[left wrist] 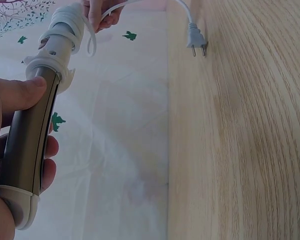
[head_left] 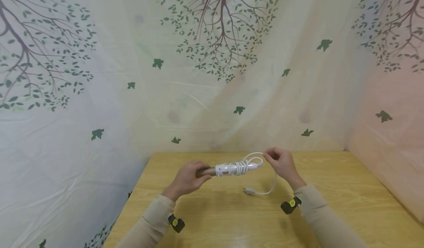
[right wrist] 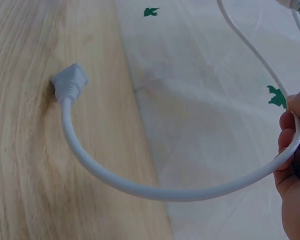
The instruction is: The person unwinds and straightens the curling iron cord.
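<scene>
My left hand (head_left: 189, 178) grips a hair iron (head_left: 223, 170) by its brown barrel (left wrist: 29, 135), thumb laid along the top and fingers wrapped beneath. The iron's white handle points to the right, with a white cord (head_left: 241, 167) wound around it in several turns. To the right of the handle, my right hand (head_left: 282, 164) pinches the cord between thumb and fingers. From there the loose end (right wrist: 190, 194) hangs in a curve and leads back left to a two-pin plug (left wrist: 195, 37). That plug hangs close over the table, below the handle in the head view.
A wood-grain table (head_left: 218, 218) lies beneath both hands. Behind it and along both sides hang pale sheets (head_left: 205, 123) printed with trees and green leaves. Small black devices (head_left: 176, 223) are strapped at both wrists, over beige sleeves (head_left: 149, 218).
</scene>
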A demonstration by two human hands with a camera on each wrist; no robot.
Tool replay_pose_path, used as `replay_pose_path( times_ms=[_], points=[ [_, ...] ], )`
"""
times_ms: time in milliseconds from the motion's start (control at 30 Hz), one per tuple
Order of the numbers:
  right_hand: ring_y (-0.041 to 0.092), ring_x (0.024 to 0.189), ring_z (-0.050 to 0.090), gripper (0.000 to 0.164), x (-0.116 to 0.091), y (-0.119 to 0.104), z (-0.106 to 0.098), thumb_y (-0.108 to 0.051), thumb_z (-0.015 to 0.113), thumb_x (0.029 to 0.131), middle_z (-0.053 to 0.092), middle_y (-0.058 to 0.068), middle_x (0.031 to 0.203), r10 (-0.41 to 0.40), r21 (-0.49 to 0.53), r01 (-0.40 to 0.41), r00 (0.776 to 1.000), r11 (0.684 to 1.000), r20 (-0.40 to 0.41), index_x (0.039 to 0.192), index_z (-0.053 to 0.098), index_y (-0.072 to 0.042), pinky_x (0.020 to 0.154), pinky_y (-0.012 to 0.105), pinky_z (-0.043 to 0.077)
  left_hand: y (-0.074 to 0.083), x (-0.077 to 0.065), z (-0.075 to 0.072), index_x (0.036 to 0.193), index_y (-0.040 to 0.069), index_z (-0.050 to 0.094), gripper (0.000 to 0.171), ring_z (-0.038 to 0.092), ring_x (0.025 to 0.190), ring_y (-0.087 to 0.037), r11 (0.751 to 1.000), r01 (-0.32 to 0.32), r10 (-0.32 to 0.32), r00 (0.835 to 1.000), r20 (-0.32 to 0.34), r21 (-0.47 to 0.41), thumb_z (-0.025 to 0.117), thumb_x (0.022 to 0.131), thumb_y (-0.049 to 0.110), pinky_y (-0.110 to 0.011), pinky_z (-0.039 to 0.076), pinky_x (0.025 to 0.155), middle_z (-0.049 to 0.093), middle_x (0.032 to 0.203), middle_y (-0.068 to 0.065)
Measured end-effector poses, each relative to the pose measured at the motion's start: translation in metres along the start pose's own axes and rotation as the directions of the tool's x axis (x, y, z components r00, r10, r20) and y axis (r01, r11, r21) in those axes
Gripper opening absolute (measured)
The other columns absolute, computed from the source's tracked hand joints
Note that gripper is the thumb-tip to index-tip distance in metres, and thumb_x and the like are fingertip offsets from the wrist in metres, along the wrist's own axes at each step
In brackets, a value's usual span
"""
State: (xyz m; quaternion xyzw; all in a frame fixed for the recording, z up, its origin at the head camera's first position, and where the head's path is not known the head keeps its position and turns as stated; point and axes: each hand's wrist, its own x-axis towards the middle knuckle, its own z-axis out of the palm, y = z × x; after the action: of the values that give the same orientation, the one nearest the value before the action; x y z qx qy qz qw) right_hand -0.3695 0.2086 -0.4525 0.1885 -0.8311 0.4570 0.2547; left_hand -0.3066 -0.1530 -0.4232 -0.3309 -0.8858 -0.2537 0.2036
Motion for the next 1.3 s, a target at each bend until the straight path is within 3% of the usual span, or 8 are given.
replay_pose_path(
  times_ms=[567, 1300],
  points=[
    [0.004, 0.064, 0.054, 0.007, -0.018, 0.018, 0.005, -0.013, 0.072, 0.088, 0.068, 0.003, 0.076, 0.057, -0.080, -0.052, 0.996, 0.995, 0.064, 0.085, 0.070, -0.006, 0.058, 0.022, 0.046, 0.000, 0.001, -0.002, 0.108, 0.014, 0.071, 0.027, 0.062, 0.083, -0.008, 1.000, -0.003, 0.003, 1.000, -0.012, -0.011, 0.078, 0.083, 0.022, -0.027, 0.051, 0.073, 0.069, 0.100, 0.003],
    [0.001, 0.067, 0.054, 0.006, -0.047, 0.022, 0.006, -0.014, 0.073, 0.088, 0.066, -0.006, 0.075, 0.052, -0.114, -0.031, 0.979, 0.993, 0.196, 0.083, 0.068, -0.013, 0.060, 0.022, 0.048, -0.002, 0.001, -0.005, 0.106, 0.014, 0.071, 0.026, 0.061, 0.080, -0.006, 0.999, 0.030, -0.031, 0.999, -0.025, -0.031, 0.079, 0.083, 0.022, -0.026, 0.050, 0.071, 0.069, 0.098, 0.004]
  ],
)
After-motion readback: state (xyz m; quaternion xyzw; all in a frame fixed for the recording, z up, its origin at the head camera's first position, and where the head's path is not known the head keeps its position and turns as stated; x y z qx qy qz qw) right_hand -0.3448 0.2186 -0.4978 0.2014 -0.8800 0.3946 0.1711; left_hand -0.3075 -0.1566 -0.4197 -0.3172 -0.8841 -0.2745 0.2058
